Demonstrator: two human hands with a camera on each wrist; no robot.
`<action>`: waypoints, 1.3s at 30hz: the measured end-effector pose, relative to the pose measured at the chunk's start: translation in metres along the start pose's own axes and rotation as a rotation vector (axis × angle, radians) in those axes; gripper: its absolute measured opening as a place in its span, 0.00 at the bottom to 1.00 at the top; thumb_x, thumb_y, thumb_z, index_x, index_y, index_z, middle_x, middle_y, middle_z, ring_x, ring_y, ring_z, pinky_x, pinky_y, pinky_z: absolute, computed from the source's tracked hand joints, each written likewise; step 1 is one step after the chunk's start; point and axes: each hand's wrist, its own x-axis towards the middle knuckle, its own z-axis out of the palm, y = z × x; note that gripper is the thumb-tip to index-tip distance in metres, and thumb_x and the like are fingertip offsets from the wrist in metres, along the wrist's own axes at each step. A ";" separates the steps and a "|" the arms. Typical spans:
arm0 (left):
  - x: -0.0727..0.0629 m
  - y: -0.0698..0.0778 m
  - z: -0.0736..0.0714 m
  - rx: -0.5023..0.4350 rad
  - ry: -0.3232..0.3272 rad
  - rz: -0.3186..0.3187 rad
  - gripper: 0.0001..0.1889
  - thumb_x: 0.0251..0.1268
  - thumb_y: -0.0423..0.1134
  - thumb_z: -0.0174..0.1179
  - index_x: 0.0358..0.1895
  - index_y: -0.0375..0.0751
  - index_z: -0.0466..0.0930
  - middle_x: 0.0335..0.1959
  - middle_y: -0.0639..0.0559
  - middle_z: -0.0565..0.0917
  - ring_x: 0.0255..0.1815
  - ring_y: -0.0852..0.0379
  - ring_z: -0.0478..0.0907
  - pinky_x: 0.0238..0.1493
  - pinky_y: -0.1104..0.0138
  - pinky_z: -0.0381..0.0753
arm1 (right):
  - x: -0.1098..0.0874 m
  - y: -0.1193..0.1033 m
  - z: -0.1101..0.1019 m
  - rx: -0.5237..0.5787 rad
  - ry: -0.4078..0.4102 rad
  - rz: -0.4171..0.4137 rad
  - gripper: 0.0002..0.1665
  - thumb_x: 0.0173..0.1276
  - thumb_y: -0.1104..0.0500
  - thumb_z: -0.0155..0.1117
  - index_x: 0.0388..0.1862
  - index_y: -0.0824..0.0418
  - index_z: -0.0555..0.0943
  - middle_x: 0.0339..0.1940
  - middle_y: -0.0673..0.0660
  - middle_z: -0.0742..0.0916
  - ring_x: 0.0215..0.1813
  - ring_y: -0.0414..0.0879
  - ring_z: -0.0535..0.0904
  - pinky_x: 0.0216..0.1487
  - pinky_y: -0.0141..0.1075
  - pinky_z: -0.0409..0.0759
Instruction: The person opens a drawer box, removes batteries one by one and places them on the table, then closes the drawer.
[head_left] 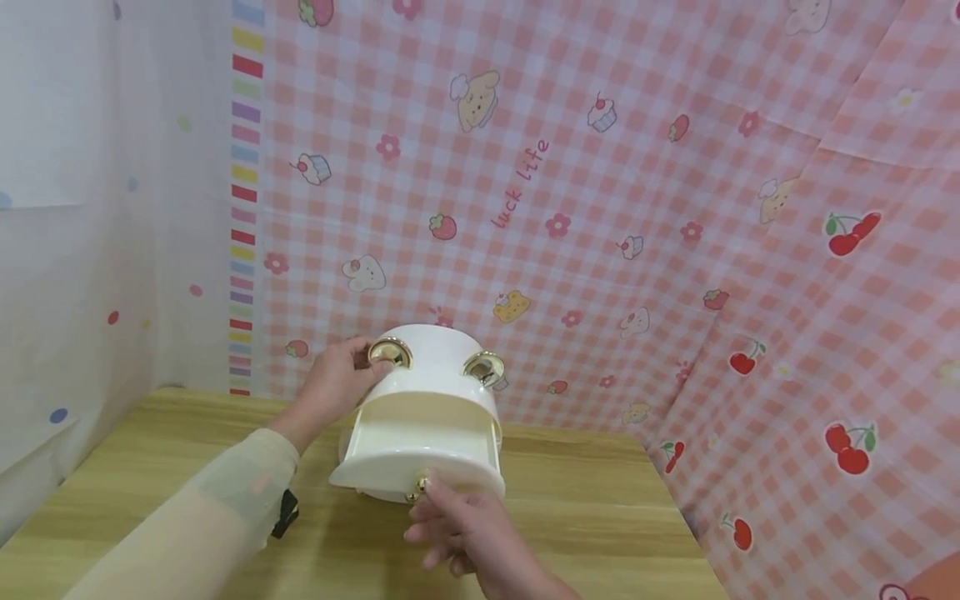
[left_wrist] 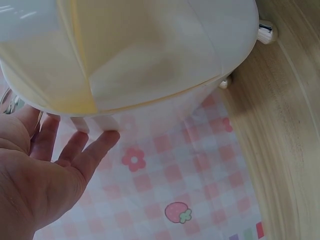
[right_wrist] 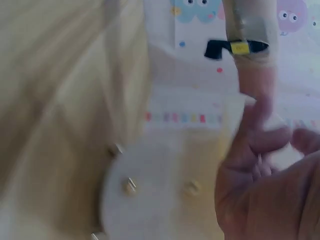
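A rounded white drawer box [head_left: 442, 350] stands on the table, with two gold-rimmed round fittings on its upper part. Its curved drawer [head_left: 382, 468] is pulled out toward me, and the inside shows no contents. My left hand [head_left: 339, 382] holds the box by its upper left side, thumb at the left gold ring [head_left: 391, 352]. In the left wrist view its fingertips [left_wrist: 111, 137] press the wall. My right hand [head_left: 480, 529] is just in front of the drawer, thumb beside the small gold knobs [head_left: 413, 492]. The blurred right wrist view shows these knobs [right_wrist: 130, 186] uncovered.
Under the box is a wood-grain table [head_left: 585, 500]. Behind and to the right hangs pink checked cloth [head_left: 570, 275] with printed cherries and cupcakes. A pale dotted cloth [head_left: 180, 250] covers the left side. Small gold feet [left_wrist: 267, 32] lift the box.
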 end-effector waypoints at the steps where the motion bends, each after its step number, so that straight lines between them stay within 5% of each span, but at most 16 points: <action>1: 0.000 0.000 0.001 -0.002 -0.002 0.001 0.21 0.79 0.46 0.65 0.67 0.40 0.81 0.54 0.37 0.89 0.56 0.42 0.85 0.55 0.53 0.83 | -0.005 -0.003 -0.006 -0.033 -0.026 -0.011 0.33 0.77 0.33 0.63 0.46 0.64 0.88 0.31 0.48 0.92 0.23 0.37 0.82 0.22 0.27 0.67; 4: 0.001 -0.002 0.002 -0.004 0.000 0.009 0.21 0.79 0.46 0.65 0.67 0.40 0.81 0.54 0.38 0.89 0.55 0.43 0.85 0.53 0.55 0.83 | -0.018 -0.024 -0.027 -0.124 -0.052 -0.104 0.29 0.79 0.42 0.65 0.45 0.71 0.85 0.31 0.49 0.91 0.25 0.39 0.83 0.22 0.28 0.69; 10: 0.001 -0.003 -0.002 0.005 0.021 0.014 0.21 0.79 0.45 0.65 0.67 0.40 0.81 0.54 0.36 0.88 0.56 0.42 0.85 0.52 0.54 0.83 | -0.008 -0.080 -0.066 -0.493 0.146 -0.438 0.15 0.77 0.53 0.71 0.44 0.65 0.89 0.33 0.57 0.91 0.28 0.40 0.84 0.23 0.31 0.79; 14: 0.002 -0.005 -0.004 0.011 0.012 0.001 0.20 0.79 0.45 0.65 0.66 0.39 0.81 0.54 0.37 0.88 0.56 0.42 0.84 0.53 0.54 0.83 | 0.019 -0.095 -0.075 -0.857 0.111 -0.483 0.06 0.76 0.53 0.72 0.43 0.53 0.91 0.33 0.52 0.91 0.31 0.37 0.82 0.30 0.33 0.83; 18: 0.002 -0.008 -0.003 0.019 0.007 0.004 0.20 0.80 0.46 0.64 0.66 0.39 0.81 0.55 0.38 0.89 0.57 0.42 0.85 0.55 0.53 0.83 | 0.045 -0.096 -0.074 -1.070 0.008 -0.494 0.04 0.75 0.55 0.73 0.44 0.51 0.91 0.38 0.46 0.93 0.38 0.36 0.86 0.41 0.31 0.85; 29: 0.002 -0.005 0.000 -0.015 0.022 0.012 0.20 0.79 0.45 0.65 0.66 0.39 0.82 0.55 0.37 0.89 0.58 0.41 0.85 0.56 0.52 0.84 | 0.074 -0.098 -0.057 -1.237 -0.235 -0.482 0.07 0.72 0.65 0.74 0.46 0.56 0.92 0.41 0.51 0.94 0.43 0.38 0.88 0.47 0.29 0.84; 39: 0.003 -0.005 0.005 -0.030 0.038 0.024 0.19 0.78 0.43 0.66 0.64 0.37 0.82 0.54 0.35 0.89 0.59 0.39 0.86 0.59 0.49 0.83 | 0.081 -0.095 -0.053 -1.221 -0.318 -0.387 0.08 0.74 0.64 0.72 0.45 0.53 0.93 0.39 0.47 0.94 0.39 0.30 0.85 0.44 0.26 0.82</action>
